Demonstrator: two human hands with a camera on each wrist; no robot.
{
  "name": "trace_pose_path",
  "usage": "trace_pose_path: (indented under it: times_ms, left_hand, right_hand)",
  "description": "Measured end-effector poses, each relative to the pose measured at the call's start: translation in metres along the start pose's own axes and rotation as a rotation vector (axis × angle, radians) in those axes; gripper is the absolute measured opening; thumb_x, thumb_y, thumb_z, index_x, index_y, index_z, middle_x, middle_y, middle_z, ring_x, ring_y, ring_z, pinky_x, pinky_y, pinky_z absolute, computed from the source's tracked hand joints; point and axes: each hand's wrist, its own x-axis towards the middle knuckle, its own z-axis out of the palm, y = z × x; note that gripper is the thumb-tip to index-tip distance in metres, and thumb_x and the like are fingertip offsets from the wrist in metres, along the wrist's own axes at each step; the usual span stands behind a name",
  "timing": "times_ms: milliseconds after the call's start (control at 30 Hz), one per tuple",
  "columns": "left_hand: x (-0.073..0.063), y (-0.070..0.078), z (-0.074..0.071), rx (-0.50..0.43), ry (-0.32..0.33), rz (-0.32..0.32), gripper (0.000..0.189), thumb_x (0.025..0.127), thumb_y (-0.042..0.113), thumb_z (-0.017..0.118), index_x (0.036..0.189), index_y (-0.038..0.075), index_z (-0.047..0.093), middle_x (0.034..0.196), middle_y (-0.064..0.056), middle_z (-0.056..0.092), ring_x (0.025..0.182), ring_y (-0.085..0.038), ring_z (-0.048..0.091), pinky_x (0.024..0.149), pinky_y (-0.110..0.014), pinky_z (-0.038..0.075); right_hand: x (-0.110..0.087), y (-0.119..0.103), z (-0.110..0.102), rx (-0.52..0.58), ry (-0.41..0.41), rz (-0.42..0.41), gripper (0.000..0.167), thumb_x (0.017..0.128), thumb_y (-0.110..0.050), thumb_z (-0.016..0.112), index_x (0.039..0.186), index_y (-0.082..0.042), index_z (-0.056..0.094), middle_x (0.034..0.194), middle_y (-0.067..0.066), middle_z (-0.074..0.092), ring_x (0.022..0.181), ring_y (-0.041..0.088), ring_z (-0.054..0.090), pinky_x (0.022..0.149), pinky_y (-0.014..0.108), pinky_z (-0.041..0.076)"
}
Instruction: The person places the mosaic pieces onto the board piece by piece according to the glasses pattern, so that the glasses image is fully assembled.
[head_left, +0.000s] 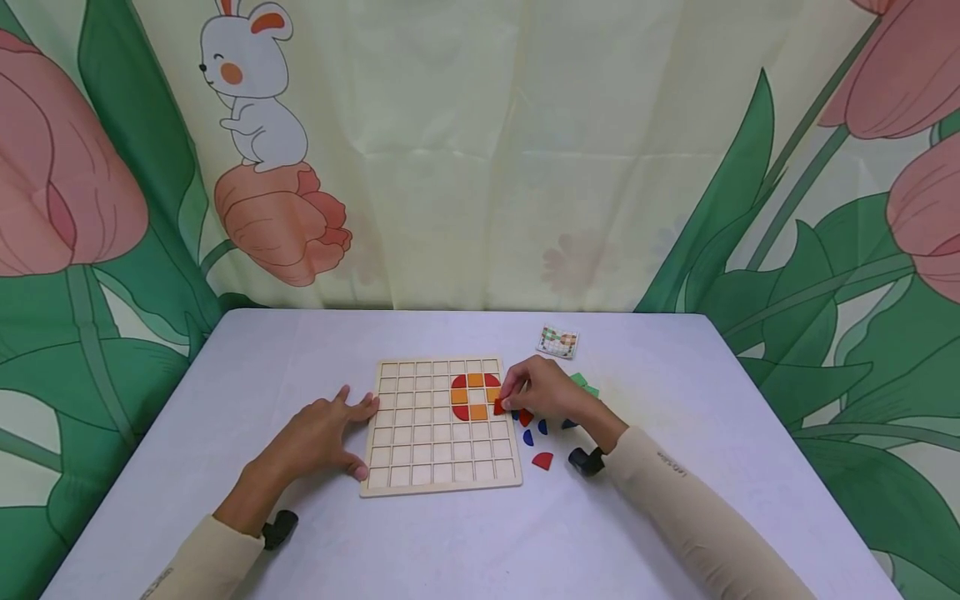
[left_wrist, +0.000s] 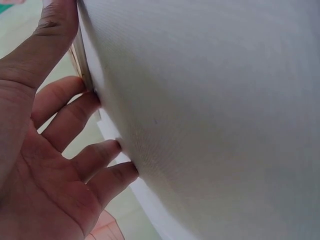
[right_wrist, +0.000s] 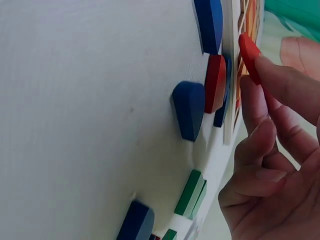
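Note:
A wooden grid board point(head_left: 420, 450) lies flat on the table. My left hand point(head_left: 318, 435) rests at its left edge, fingers and thumb spread along the side; the left wrist view shows the fingertips at the board's edge point(left_wrist: 82, 62). Between thumb and fingertips my right hand point(head_left: 549, 390) pinches a red piece point(right_wrist: 249, 57), held at the board's right side by the lower right corner of a ring. That ring has red rounded pieces point(head_left: 459, 382) at its other corners and orange squares point(head_left: 478, 412) on its sides, around a bare cell.
Right of the board lie blue pieces point(head_left: 528, 437), a red quarter-circle point(head_left: 542, 460) and green pieces point(head_left: 579, 379), some partly behind the right hand. A small pattern card point(head_left: 558, 342) sits farther back. A printed curtain point(head_left: 450, 167) hangs behind the table.

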Motion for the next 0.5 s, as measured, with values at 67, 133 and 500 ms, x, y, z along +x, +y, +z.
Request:
trace_pose_path:
  times_ms: [67, 133, 500]
  left_hand:
    - [0.0, 0.0, 0.0, -0.001, 0.0, 0.0, 0.119, 0.055, 0.052, 0.1, 0.158, 0.018, 0.051, 0.159, -0.044, 0.037, 0.132, -0.061, 0.056, 0.103, -0.064, 0.053]
    - [0.0, 0.0, 0.0, 0.0, 0.001, -0.002, 0.119, 0.055, 0.052, 0.1, 0.158, 0.018, 0.051, 0.159, -0.044, 0.037, 0.132, -0.061, 0.056, 0.103, -0.064, 0.053]
    - [0.0, 0.0, 0.0, 0.002, 0.003, -0.006, 0.119, 0.055, 0.051, 0.1, 0.158, 0.019, 0.051, 0.159, -0.044, 0.037, 0.132, -0.061, 0.056, 0.103, -0.064, 0.053]
  right_hand:
    - [0.0, -0.002, 0.002, -0.002, -0.003, -0.002, 0.01, 0.093, -0.015, 0.084, 0.088, -0.02, 0.077, 0.087, -0.002, 0.073, 0.073, 0.019, 0.063, 0.063, 0.029, 0.056]
    - [0.001, -0.004, 0.004, -0.004, -0.003, -0.003, 0.01, 0.093, -0.015, 0.084, 0.087, -0.019, 0.077, 0.085, -0.002, 0.073, 0.071, 0.018, 0.062, 0.062, 0.029, 0.055]
    - [0.001, -0.012, 0.014, -0.031, 0.047, 0.048, 0.011, 0.09, -0.014, 0.087, 0.084, -0.021, 0.08, 0.079, -0.005, 0.073, 0.071, 0.017, 0.061, 0.063, 0.029, 0.052]
